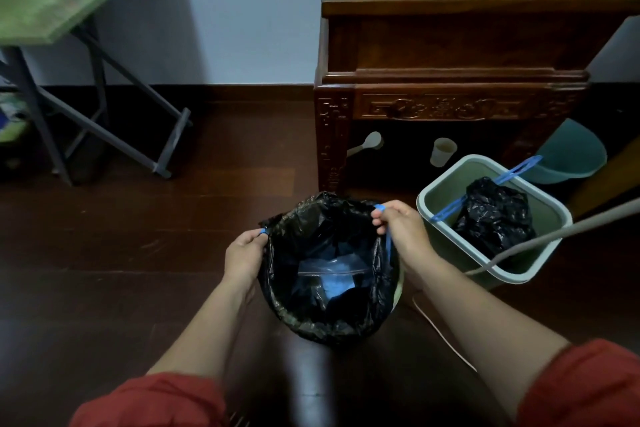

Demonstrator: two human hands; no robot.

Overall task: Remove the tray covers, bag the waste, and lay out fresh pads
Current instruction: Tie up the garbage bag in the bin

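Left hand (pixel 244 255) and right hand (pixel 398 222) each pinched the blue drawstring (pixel 388 246) at opposite rims of the open black bag (pixel 311 326), between the forearms over the dark wood floor (pixel 138 253). Just right stood a green bin (pixel 443 180), with a carved table (pixel 450 107) behind it. The floor stretched leftward to a folding table (pixel 69 0).

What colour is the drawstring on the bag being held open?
The drawstring is blue, on a black bag; the head view shows it best.
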